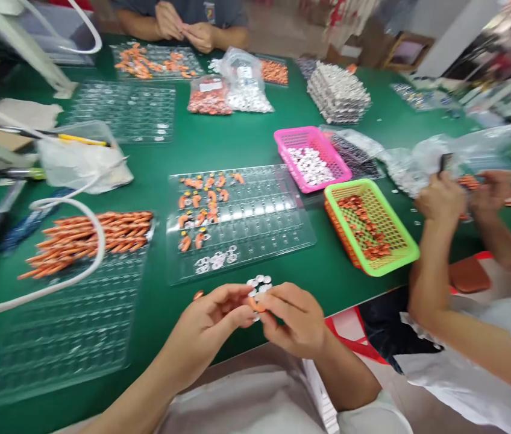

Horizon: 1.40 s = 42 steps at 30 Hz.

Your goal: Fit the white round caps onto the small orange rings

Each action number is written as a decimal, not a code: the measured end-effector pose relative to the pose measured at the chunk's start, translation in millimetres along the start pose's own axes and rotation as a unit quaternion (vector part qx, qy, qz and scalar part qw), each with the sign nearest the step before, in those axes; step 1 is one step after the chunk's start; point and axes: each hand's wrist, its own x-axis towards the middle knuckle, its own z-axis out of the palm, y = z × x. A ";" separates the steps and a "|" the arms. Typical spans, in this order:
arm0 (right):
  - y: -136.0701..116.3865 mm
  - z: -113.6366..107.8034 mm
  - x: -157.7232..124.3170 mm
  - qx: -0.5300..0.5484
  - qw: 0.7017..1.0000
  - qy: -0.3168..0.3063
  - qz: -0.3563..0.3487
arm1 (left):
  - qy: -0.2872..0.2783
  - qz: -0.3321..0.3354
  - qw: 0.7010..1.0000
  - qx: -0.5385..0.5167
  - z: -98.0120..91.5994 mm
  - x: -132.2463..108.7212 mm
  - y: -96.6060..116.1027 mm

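Observation:
My left hand (219,325) and my right hand (296,322) meet at the table's front edge, both closed in a pinch on a small orange curved piece (257,305). Fingertips cover part of it, and something white shows against it. Just behind the fingers lie several small white round caps (262,281) on the green table. A copper-coloured bit (198,295) rests beside my left hand. Farther back is a clear moulded tray (264,232), its left part holding rows of orange curved pieces (213,206) with dark and yellow ends. Clear rings (216,259) sit along its near edge.
A pink basket (343,167) of white parts and a green basket (407,252) of copper-coloured parts stand to the right. Orange strips (93,235) lie on another clear tray (79,325) at left, under a white cable (99,241). Co-workers' hands (440,196) work at right and across the table.

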 end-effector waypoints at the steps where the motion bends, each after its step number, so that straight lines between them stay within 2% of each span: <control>1: 1.5 -0.7 1.4 -0.007 1.000 0.001 -0.026 | -0.032 -0.043 0.998 -0.033 -1.9 2.5 0.0; 6: 7.3 -7.2 8.0 -0.048 0.992 -0.016 -0.113 | -0.109 -0.170 0.957 -0.209 -3.8 11.9 3.6; 10: 6.4 -15.4 9.1 -0.042 0.989 -0.059 -0.127 | -0.136 -0.212 0.927 -0.279 2.1 12.1 6.9; 21: 10.4 -23.0 10.4 0.036 0.989 -0.107 -0.092 | -0.142 -0.226 0.913 -0.308 1.7 14.5 4.3; 31: 11.6 -23.4 1.7 0.057 0.990 -0.130 -0.017 | -0.136 -0.208 0.915 -0.318 0.9 16.3 3.5; 37: 11.2 -20.3 3.3 0.106 0.988 -0.115 -0.002 | -0.125 -0.209 0.916 -0.318 1.4 15.5 2.2; 42: 8.1 -14.9 3.8 0.175 0.980 -0.082 0.045 | -0.118 -0.204 0.916 -0.325 3.1 14.9 -0.1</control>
